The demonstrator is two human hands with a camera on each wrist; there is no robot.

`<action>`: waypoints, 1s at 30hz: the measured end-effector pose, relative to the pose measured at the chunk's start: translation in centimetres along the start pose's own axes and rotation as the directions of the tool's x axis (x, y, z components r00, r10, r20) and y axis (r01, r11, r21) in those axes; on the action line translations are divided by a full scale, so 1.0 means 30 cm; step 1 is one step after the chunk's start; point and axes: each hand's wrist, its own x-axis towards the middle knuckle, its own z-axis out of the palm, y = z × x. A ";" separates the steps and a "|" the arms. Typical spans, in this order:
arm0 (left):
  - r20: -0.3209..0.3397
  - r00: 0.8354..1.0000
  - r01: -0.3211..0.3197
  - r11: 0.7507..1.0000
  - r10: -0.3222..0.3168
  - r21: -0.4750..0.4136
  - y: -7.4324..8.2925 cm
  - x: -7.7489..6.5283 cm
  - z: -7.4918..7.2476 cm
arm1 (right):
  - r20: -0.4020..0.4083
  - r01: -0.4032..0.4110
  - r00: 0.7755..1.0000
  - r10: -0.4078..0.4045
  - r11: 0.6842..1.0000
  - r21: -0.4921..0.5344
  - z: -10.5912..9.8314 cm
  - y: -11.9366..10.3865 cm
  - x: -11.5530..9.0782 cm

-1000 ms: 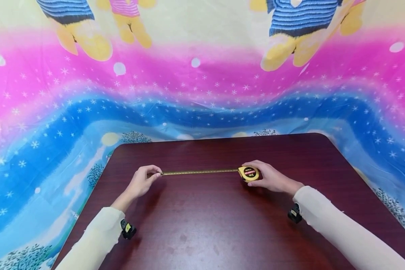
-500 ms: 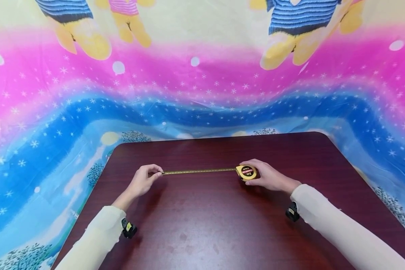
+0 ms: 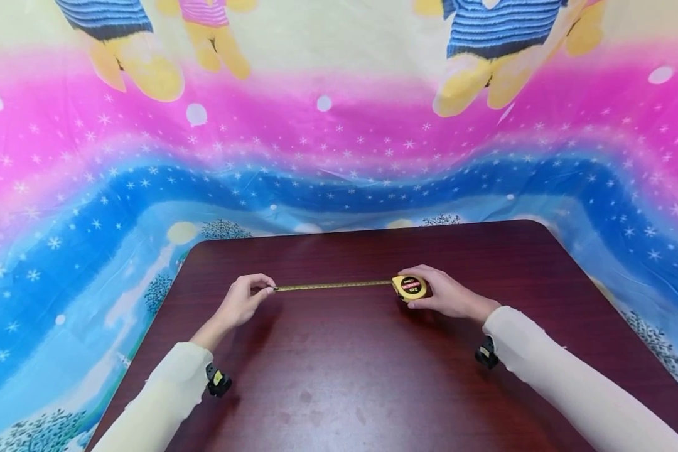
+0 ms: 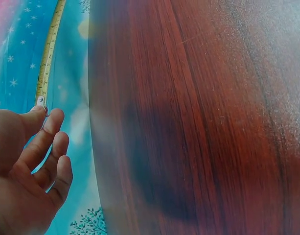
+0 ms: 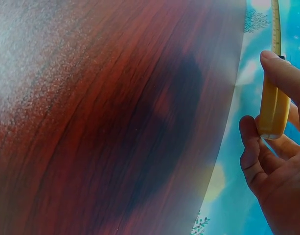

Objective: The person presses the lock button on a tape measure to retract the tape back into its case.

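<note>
A yellow tape measure (image 3: 410, 287) marked "2m" is gripped by my right hand (image 3: 449, 294), thumb on the near side and fingers on the far side. Its yellow blade (image 3: 333, 286) runs straight out to the left, above the table. My left hand (image 3: 242, 300) pinches the metal end hook between thumb and forefinger. In the left wrist view the hook (image 4: 40, 101) shows at the thumb tip, with the other fingers loosely bent. From the right wrist the case (image 5: 274, 110) is seen edge-on, with the thumb near the blade's mouth.
The dark red-brown wooden table (image 3: 328, 376) has rounded far corners. Behind it hangs a patterned cloth (image 3: 339, 144) in pink and blue with snowflakes. Both forearms wear light sleeves (image 3: 164, 389), each with a small black wrist camera (image 3: 218, 380).
My right hand has moved slightly left with the tape case, and the exposed blade is a little shorter. My left hand has shifted very slightly right, still holding the hook.
</note>
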 end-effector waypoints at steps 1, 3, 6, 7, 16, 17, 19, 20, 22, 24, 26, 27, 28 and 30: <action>0.002 1.000 -0.003 1.000 0.003 -0.002 -0.001 0.001 0.001 | 0.000 0.002 1.000 -0.002 1.000 0.002 0.001 -0.001 0.001; 0.002 1.000 0.003 1.000 -0.003 -0.009 -0.001 0.000 0.003 | -0.001 0.002 1.000 -0.002 1.000 0.002 0.001 -0.004 0.000; 0.004 1.000 0.008 1.000 -0.008 -0.010 -0.002 -0.001 0.007 | -0.002 -0.002 1.000 0.002 1.000 0.007 0.002 -0.006 0.000; 0.005 1.000 0.009 1.000 -0.009 -0.013 -0.003 -0.002 0.009 | -0.002 -0.003 1.000 0.003 1.000 0.006 0.003 -0.006 0.000; 0.009 1.000 0.019 1.000 -0.019 -0.023 -0.003 -0.001 0.020 | 0.006 -0.009 1.000 0.009 1.000 0.013 0.013 -0.001 0.002; 0.009 1.000 0.021 1.000 -0.021 -0.021 -0.002 -0.002 0.021 | 0.006 -0.010 1.000 0.010 1.000 0.013 0.015 -0.001 0.002; 0.010 1.000 0.025 1.000 -0.025 -0.017 -0.001 -0.004 0.024 | 0.005 -0.009 1.000 0.009 1.000 0.012 0.017 0.000 0.003; 0.010 1.000 0.025 1.000 -0.025 -0.016 -0.002 -0.004 0.025 | 0.006 -0.009 1.000 0.009 1.000 0.010 0.018 0.000 0.003; 0.012 1.000 0.021 1.000 -0.021 -0.018 0.000 -0.006 0.027 | 0.010 -0.011 1.000 0.011 1.000 0.011 0.020 0.000 0.003; 0.013 1.000 0.017 1.000 -0.016 -0.022 0.003 -0.007 0.029 | 0.013 -0.012 1.000 0.012 1.000 0.012 0.021 0.000 0.004; 0.012 1.000 0.011 1.000 -0.011 -0.020 0.005 -0.006 0.028 | 0.015 -0.012 1.000 0.012 1.000 0.011 0.021 -0.001 0.005; 0.012 1.000 0.009 1.000 -0.009 -0.018 0.006 -0.006 0.027 | 0.014 -0.009 1.000 0.009 1.000 0.011 0.021 -0.002 0.006; 0.011 1.000 0.008 1.000 -0.008 -0.012 0.007 -0.005 0.027 | 0.012 -0.006 1.000 0.006 1.000 0.010 0.021 -0.002 0.007; 0.008 1.000 0.009 1.000 -0.009 -0.004 0.008 -0.003 0.027 | 0.010 0.001 1.000 -0.001 1.000 0.008 0.020 -0.005 0.010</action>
